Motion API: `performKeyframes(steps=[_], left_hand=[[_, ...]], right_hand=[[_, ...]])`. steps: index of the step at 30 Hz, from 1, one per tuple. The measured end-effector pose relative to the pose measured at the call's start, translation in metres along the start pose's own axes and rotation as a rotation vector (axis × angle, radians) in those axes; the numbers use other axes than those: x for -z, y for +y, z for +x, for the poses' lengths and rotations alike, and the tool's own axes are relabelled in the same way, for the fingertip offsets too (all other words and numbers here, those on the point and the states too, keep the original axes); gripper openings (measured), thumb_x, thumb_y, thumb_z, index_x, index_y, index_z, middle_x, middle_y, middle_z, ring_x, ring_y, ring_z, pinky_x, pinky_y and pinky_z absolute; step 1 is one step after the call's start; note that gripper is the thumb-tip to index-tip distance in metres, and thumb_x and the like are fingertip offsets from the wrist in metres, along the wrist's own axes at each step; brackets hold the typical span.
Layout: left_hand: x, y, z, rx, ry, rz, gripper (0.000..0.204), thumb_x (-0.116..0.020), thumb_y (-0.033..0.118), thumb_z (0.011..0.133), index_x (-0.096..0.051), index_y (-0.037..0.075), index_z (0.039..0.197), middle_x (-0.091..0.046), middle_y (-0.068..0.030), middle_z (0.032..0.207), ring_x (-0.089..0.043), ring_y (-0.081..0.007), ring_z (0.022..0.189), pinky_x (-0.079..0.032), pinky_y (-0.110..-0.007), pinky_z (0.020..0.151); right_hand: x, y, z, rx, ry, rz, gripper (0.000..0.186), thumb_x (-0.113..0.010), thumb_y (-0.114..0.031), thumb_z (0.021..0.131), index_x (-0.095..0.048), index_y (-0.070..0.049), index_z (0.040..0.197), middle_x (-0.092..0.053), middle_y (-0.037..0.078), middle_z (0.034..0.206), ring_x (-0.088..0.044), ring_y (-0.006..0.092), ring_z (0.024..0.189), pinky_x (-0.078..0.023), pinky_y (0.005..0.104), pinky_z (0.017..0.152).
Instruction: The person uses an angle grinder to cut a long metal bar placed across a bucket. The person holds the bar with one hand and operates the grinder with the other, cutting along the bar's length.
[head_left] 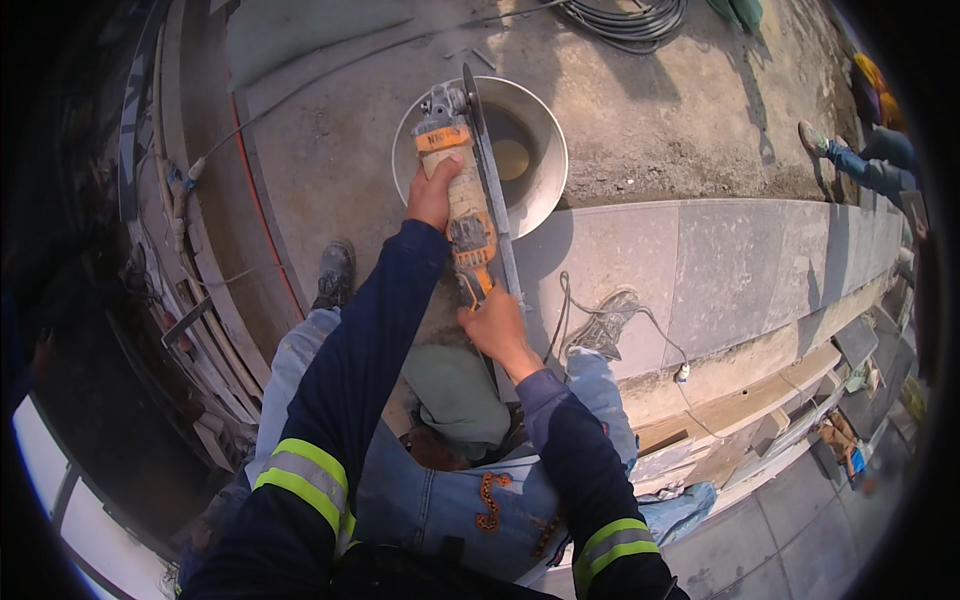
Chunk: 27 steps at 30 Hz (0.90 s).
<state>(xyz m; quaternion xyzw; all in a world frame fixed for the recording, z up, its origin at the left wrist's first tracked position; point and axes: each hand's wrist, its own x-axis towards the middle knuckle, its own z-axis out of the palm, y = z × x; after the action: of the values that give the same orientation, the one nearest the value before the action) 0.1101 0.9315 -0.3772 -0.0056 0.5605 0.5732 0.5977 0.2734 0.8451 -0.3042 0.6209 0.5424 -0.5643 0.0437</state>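
An orange angle grinder with a worn, dusty body is held lengthwise in front of me. My left hand is closed around its upper body. Lower down, my right hand grips its rear end. The dark disc stands edge-on at the far end, against a long narrow grey strip that lies beside the grinder. Behind them is a wide white bucket with murky liquid inside. Whether the disc touches the strip, I cannot tell.
A coiled grey cable lies at the top. Grey slabs run rightward past my boots, with stacked boards below. Another person's leg shows at far right. Pipes and power cords line the left, and a green cushion lies between my legs.
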Motion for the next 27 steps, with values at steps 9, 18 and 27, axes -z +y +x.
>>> performKeyframes(steps=[9, 18, 27], left_hand=[[0.001, 0.001, 0.005, -0.007, -0.010, -0.010, 0.046, -0.068, 0.023, 0.092, -0.056, -0.003, 0.128, -0.068, -0.0123, 0.106, -0.069, -0.0215, 0.087, -0.057, -0.034, 0.077], [0.008, 0.000, 0.018, -0.035, -0.009, 0.021, 0.045, -0.068, 0.025, 0.092, -0.058, -0.002, 0.127, -0.068, -0.0116, 0.105, -0.069, -0.0204, 0.088, -0.056, -0.033, 0.078], [0.005, 0.006, 0.017, -0.027, -0.035, -0.004, 0.043, -0.070, 0.025, 0.092, -0.060, -0.002, 0.124, -0.069, -0.0109, 0.103, -0.070, -0.0198, 0.084, -0.057, -0.033, 0.075]], right_hand=[[-0.001, 0.000, 0.003, 0.068, 0.014, -0.001, 0.052, -0.075, -0.013, 0.077, -0.053, 0.014, 0.115, -0.067, 0.039, 0.094, -0.065, 0.0533, 0.095, -0.054, 0.0523, 0.084], [0.001, -0.007, 0.006, 0.080, 0.011, -0.019, 0.055, -0.073, -0.012, 0.077, -0.052, 0.017, 0.119, -0.067, 0.039, 0.092, -0.066, 0.0531, 0.094, -0.054, 0.0515, 0.085], [0.001, -0.010, 0.009, 0.070, 0.017, -0.016, 0.053, -0.074, -0.013, 0.077, -0.053, 0.016, 0.117, -0.067, 0.039, 0.095, -0.066, 0.0527, 0.096, -0.054, 0.0517, 0.086]])
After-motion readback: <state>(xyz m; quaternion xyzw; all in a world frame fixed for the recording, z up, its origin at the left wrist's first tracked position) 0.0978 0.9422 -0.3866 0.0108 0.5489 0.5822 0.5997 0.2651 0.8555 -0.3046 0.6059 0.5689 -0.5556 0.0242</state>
